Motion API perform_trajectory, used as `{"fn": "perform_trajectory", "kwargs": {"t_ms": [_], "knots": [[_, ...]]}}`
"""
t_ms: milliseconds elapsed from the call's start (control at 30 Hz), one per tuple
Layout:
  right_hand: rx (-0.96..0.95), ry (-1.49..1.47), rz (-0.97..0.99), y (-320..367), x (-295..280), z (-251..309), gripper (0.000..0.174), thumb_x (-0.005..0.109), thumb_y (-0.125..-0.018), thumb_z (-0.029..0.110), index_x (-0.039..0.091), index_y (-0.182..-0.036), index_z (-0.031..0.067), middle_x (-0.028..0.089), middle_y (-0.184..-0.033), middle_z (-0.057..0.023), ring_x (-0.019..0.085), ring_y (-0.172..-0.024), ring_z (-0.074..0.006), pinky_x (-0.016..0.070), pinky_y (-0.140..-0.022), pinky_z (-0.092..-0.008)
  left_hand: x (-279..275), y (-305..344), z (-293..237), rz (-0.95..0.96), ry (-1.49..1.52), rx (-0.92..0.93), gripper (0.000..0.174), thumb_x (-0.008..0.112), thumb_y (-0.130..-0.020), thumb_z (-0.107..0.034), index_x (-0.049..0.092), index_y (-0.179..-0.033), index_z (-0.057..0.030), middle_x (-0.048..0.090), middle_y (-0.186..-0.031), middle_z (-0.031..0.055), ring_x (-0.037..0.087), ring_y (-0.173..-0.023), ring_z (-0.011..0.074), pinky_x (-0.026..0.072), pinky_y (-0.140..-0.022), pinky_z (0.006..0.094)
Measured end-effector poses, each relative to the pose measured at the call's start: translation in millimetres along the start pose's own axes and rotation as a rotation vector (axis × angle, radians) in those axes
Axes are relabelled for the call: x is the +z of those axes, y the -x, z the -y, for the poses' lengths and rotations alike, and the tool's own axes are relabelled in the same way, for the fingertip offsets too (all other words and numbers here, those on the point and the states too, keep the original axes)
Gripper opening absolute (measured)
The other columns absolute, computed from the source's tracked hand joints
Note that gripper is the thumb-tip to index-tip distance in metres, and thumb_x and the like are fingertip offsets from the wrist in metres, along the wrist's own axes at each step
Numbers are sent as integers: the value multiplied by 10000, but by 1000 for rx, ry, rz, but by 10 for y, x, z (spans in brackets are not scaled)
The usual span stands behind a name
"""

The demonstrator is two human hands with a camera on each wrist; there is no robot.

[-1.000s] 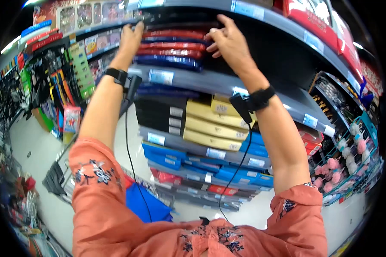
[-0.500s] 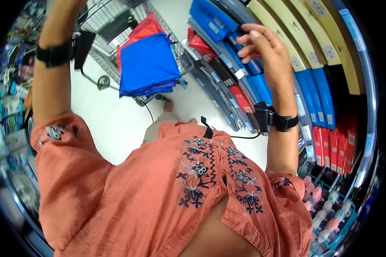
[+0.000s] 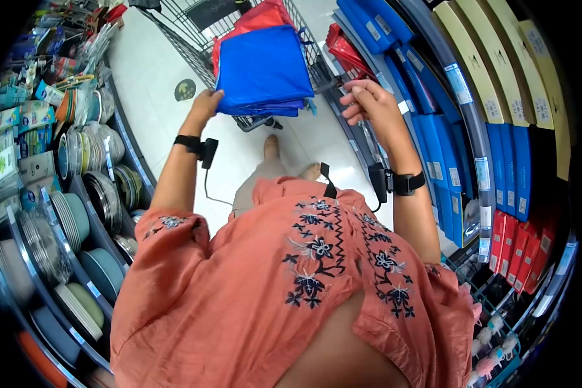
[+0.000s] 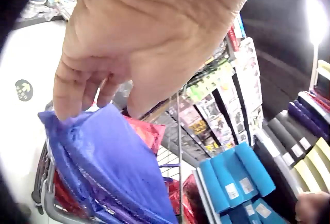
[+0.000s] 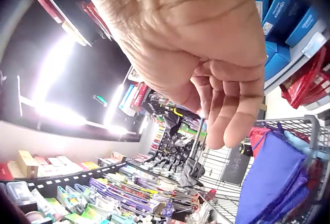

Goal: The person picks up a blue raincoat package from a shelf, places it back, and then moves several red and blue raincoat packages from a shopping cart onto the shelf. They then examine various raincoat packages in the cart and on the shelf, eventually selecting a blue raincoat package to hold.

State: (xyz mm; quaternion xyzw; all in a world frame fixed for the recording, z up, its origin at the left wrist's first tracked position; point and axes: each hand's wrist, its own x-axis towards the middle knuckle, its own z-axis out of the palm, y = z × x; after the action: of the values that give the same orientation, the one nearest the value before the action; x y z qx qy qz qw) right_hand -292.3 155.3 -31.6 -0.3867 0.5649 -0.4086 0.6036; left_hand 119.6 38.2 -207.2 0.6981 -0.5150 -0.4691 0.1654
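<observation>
A flat, shiny blue packet (image 3: pixel 265 68) lies on top of a small stack in the shopping cart, over a red packet (image 3: pixel 255 22). My left hand (image 3: pixel 204 108) pinches its near left corner. In the left wrist view, the fingertips (image 4: pixel 67 113) bend over the packet's edge, with the thumb alongside. My right hand (image 3: pixel 376 107) hovers to the right of the stack, close to the shelf, its fingers loosely bent and holding nothing. The right wrist view shows the blue packet (image 5: pixel 273 177) below and beyond this hand.
The wire cart (image 3: pixel 181 39) stands ahead on a pale floor (image 3: pixel 149 84). Blue boxes (image 3: pixel 436 152), yellow boxes (image 3: pixel 498 64) and red boxes (image 3: pixel 514 252) fill the shelves on the right. Plates and bowls (image 3: pixel 71 216) line the left shelves. A red packet (image 3: pixel 346 52) sits low by the cart.
Both hands were up at a shelf of red and blue packets. The view has since turned down to the cart, and the left hand has come to the blue packet's corner.
</observation>
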Motion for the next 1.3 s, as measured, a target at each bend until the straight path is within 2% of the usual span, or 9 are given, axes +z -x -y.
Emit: {"fn": "perform_trajectory", "kwargs": {"t_ms": [167, 400, 567, 667, 733, 967, 1067, 1167, 1300], "knots": [[52, 4, -35, -111, 89, -70, 307, 511, -1000, 217, 588, -1175, -24, 670, -941, -108, 661, -731, -163, 531, -626, -271, 130, -194, -16, 15, -114, -99, 601, 654, -892, -426, 620, -1088, 142, 680, -950, 250, 704, -772, 349, 592, -559, 409], [107, -22, -74, -258, 306, -175, 293, 506, -1000, 211, 595, -1161, -18, 670, -941, -108, 665, -745, -168, 538, -635, -273, 180, -361, -51, 226, 77, -197, 489, 731, -852, -393, 617, -804, 80, 561, -603, 110, 493, -397, 217, 424, -360, 340], [153, 46, -86, -389, 460, -237, 312, 536, -976, 218, 596, -1174, -16, 672, -948, -108, 669, -761, -167, 541, -644, -277, 212, -312, -185, 297, 192, -237, 426, 726, -822, -429, 596, -854, -24, 556, -721, 47, 529, -570, 152, 458, -468, 299], [91, 180, -87, -500, 594, -256, 350, 591, -943, 222, 588, -1198, -17, 680, -967, -116, 678, -800, -181, 546, -671, -288, 146, -267, -379, 263, 389, -134, 371, 707, -821, -408, 604, -916, -64, 564, -735, 27, 514, -577, 135, 433, -474, 270], [-19, 291, -83, -581, 724, -297, 394, 637, -915, 225, 578, -1219, -19, 686, -978, -124, 684, -830, -198, 554, -706, -300, -14, -124, -827, 224, 410, -39, 320, 676, -823, -436, 639, -949, -143, 609, -811, -36, 551, -734, 112, 409, -624, 272], [-260, 548, 157, -835, 1313, 147, 811, 703, -880, 281, 264, -1513, 28, 495, -1369, -231, 554, -1225, -274, 486, -979, -360, -553, 384, -2281, 116, -53, 511, 277, 641, -862, -309, 650, -814, -36, 587, -700, 32, 545, -642, 129, 426, -579, 298], [-29, 123, 396, -918, 1285, 116, 838, 692, -881, 274, 223, -1517, -4, 492, -1378, -241, 540, -1256, -317, 486, -995, -385, -409, 521, -2486, 23, -331, 783, 319, 621, -837, -310, 633, -811, 7, 580, -678, 188, 606, -629, 269, 461, -586, 388], [122, -325, 358, -880, 1023, 14, 669, 582, -936, 177, 255, -1487, -15, 523, -1334, -267, 583, -1199, -369, 503, -986, -465, -27, 469, -2327, 94, -389, 844, 321, 590, -818, -313, 638, -811, 4, 629, -772, 255, 620, -749, 442, 482, -657, 494], [314, -701, 319, -1031, 371, -560, 444, 538, -994, 272, 425, -1326, 0, 628, -1152, -258, 651, -1069, -373, 539, -930, -487, 600, 615, -1865, 340, -392, 867, 318, 617, -836, -323, 644, -903, -13, 646, -813, 245, 630, -779, 436, 481, -675, 499]]}}
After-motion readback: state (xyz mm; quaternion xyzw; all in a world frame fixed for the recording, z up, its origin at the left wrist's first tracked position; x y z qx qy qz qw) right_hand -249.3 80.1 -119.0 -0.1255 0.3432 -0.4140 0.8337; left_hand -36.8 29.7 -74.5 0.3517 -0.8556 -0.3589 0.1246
